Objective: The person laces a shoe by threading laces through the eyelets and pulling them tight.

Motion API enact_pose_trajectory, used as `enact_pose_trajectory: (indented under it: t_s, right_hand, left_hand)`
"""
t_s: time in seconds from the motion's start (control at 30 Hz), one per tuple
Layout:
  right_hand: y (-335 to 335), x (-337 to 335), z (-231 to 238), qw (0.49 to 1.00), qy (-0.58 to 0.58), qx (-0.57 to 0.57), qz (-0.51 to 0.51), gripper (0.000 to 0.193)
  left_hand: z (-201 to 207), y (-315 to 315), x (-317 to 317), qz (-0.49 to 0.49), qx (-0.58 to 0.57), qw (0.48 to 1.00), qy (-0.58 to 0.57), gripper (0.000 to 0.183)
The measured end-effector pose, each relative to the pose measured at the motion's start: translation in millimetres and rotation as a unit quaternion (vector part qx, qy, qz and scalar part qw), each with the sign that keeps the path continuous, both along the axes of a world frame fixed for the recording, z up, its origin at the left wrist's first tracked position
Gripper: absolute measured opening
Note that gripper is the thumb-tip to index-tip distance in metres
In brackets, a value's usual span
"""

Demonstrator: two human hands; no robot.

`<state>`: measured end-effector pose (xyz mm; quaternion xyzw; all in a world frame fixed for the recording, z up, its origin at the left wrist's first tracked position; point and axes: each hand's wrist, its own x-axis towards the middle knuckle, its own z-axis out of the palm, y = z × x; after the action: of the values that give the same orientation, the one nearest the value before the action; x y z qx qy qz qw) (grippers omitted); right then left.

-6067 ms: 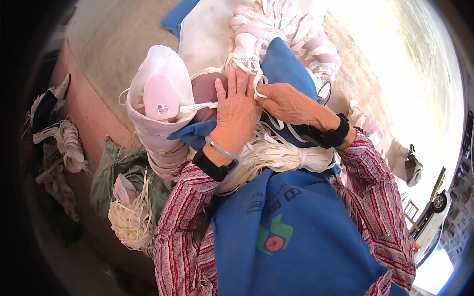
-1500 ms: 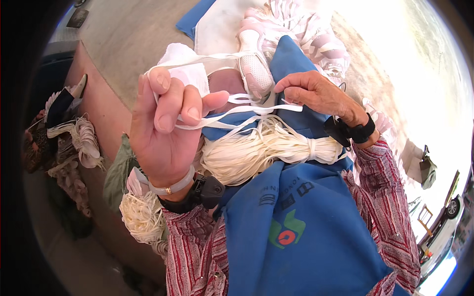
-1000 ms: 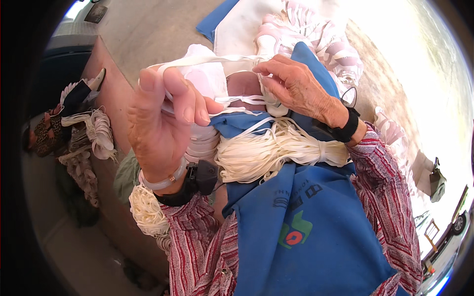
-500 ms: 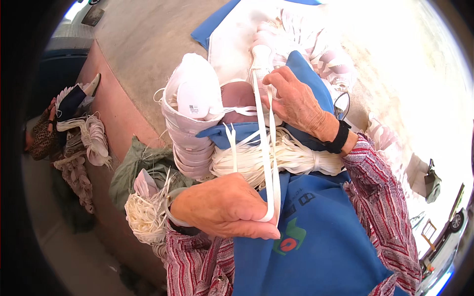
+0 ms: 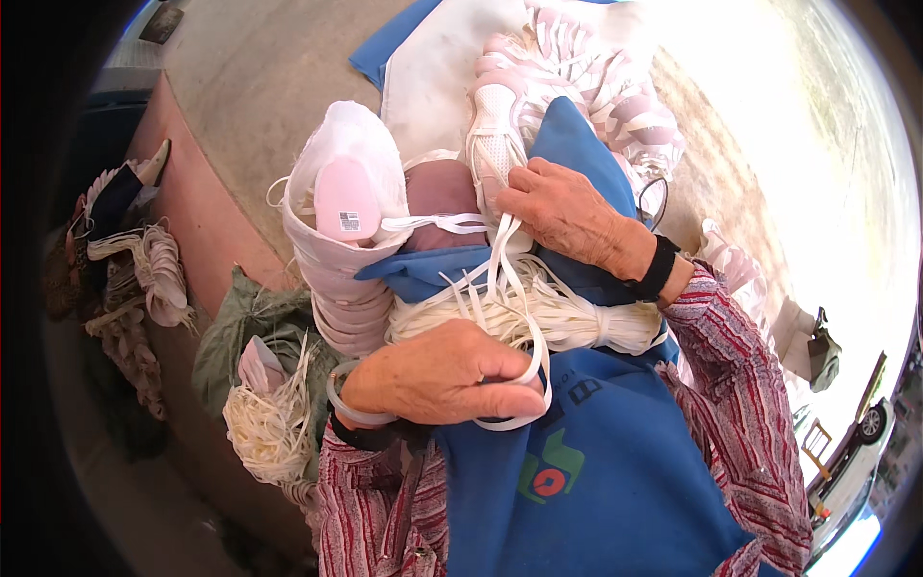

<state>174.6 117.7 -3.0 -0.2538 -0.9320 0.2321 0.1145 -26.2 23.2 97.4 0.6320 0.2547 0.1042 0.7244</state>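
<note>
A white shoelace [image 5: 543, 348] runs in a slack loop from a pale shoe upper [image 5: 496, 120] down to my left hand [image 5: 437, 370]. My left hand is closed, with the lace passing by its thumb and curled fingers. At the lower end of the upper, my right hand [image 5: 567, 213] pinches the lace; its fingertips partly hide the eyelets. Beneath the hands lies a thick bundle of cream laces [image 5: 615, 325] across my lap. Left of the upper stands a nested stack of white-pink shoe uppers [image 5: 332, 274], beside a mauve rounded piece [image 5: 440, 189].
A blue apron [image 5: 615, 462] covers my lap. Beyond the hands, several laced uppers [image 5: 649, 125] lie on a white cloth [image 5: 423, 82]. To the left are a green sack [image 5: 245, 317] and a tangle of laces [image 5: 269, 423]. Another person's patterned sleeve [image 5: 67, 274] shows far left.
The lace was stretched taut between the hands and now hangs in a slack loop. My left hand has moved up toward the upper. My right hand has come down slightly.
</note>
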Motion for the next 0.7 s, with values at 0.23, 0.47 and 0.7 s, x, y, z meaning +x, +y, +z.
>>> enact_pose_trajectory:
  t_s: [0.23, 0.47, 0.7]
  right_hand:
    - [-8.6, 5.7, -4.6, 0.992, 0.047, -0.036, -0.114, 0.015]
    - [0.5, 9.0, -21.2, 0.987, 0.010, -0.022, -0.160, 0.018]
    - [-2.0, 19.5, -19.6, 0.984, -0.015, -0.001, -0.177, 0.019]
  left_hand:
    - [-109.2, 73.5, -5.6, 0.399, 0.229, 0.806, 0.373, 0.043]
    - [-111.8, 103.1, 11.7, 0.220, 0.240, 0.792, 0.516, 0.034]
    - [-87.9, 86.7, 36.2, 0.242, 0.307, 0.791, 0.471, 0.029]
